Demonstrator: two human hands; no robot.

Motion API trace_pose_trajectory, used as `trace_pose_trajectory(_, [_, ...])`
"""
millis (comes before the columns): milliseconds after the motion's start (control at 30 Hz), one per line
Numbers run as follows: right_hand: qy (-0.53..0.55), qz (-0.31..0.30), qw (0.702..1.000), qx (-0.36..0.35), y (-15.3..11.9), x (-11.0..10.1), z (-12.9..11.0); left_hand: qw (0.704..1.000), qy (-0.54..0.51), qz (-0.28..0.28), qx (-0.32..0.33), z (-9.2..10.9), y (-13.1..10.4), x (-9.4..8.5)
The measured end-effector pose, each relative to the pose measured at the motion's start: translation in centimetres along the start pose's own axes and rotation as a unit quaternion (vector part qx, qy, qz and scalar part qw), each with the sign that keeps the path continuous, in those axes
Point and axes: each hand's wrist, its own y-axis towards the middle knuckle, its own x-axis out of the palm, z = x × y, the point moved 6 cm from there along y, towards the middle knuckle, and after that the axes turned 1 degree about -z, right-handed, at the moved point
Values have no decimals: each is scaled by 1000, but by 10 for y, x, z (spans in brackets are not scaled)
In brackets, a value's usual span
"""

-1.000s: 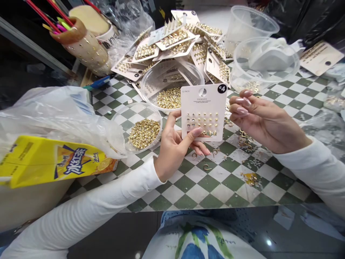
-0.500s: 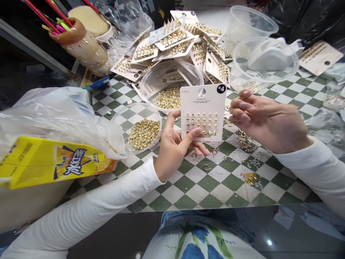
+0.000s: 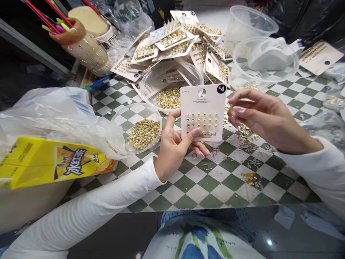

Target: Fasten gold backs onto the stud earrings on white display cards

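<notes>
The left hand pinches a white card by its lower left part, thumb across the front and the other fingers behind. The card stands nearly upright above the checkered counter, its face toward the person. It carries rows of small studs, most of them gold, and a black price spot in its top right corner.

The right hand hovers just beside the card, fingers bent and thumb close to them; whether it grips anything small cannot be told. Below it on the counter lies a cluster of gold hoops.

Behind the card sits a clear tub with gold pieces in it, and just left of the left hand a shallow clear dish holds more of them. Farther back rises a pile of cards. A yellow carton lies at the left, near a plastic bag.
</notes>
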Motion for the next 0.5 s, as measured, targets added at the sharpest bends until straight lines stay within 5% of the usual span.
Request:
trace_pose_trajectory(67, [-142,-44,988,-48,-3,2,-7,1000,-7,-2,3,0,0,0])
trace_pose_trajectory(200, [-371,-131,910,-130,-7,7,-12,1000,-8,-1,2,0,0,0])
trace_pose_trajectory(333, [-374,-243,888,-114,-10,14,-3,1000,-10,-3,6,0,0,1])
trace_pose_trajectory(500, [-344,-278,891,-102,-11,19,9,1000,-3,2,2,0,1,0])
